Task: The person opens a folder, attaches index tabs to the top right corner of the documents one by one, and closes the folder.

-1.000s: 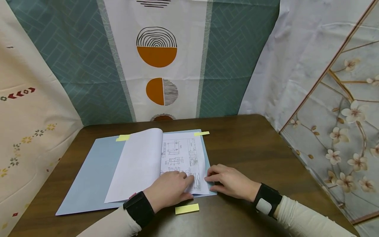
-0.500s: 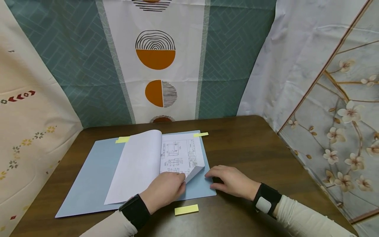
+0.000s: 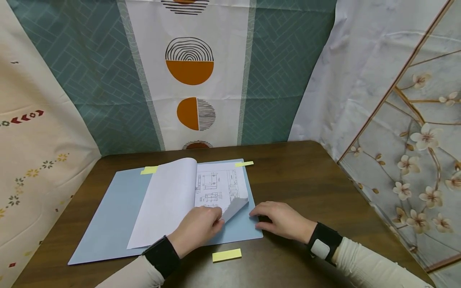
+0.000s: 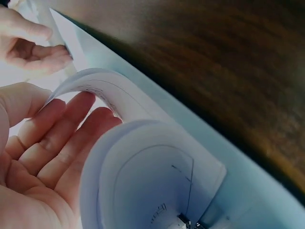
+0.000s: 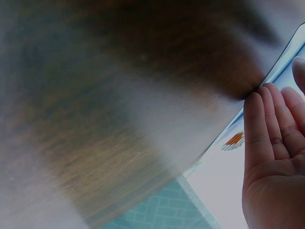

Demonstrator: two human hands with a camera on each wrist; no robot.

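Note:
A light blue folder (image 3: 104,216) lies spread on the table. Inside it, a blank white page (image 3: 163,204) is turned over to the left, and a sheet with technical drawings (image 3: 223,178) faces up on the right. My left hand (image 3: 197,226) pinches the sheet's lower right corner between thumb and fingers, and the paper curls upward. Curved paper (image 4: 147,162) and a metal clasp (image 4: 190,222) show in the left wrist view. My right hand (image 3: 282,220) rests at the folder's right edge, its fingers extended in the right wrist view.
A yellow sticky-note pad (image 3: 227,255) lies in front of the folder. One yellow tab (image 3: 149,170) sticks out at the turned page's top, another tab (image 3: 245,163) at the sheet's top right. The brown wooden table (image 3: 299,172) meets patterned cloth (image 3: 273,80) behind.
My left hand has taken the sheet's lower right corner, lifted it and drawn it left, baring blue folder beneath. My right hand has stayed nearly still.

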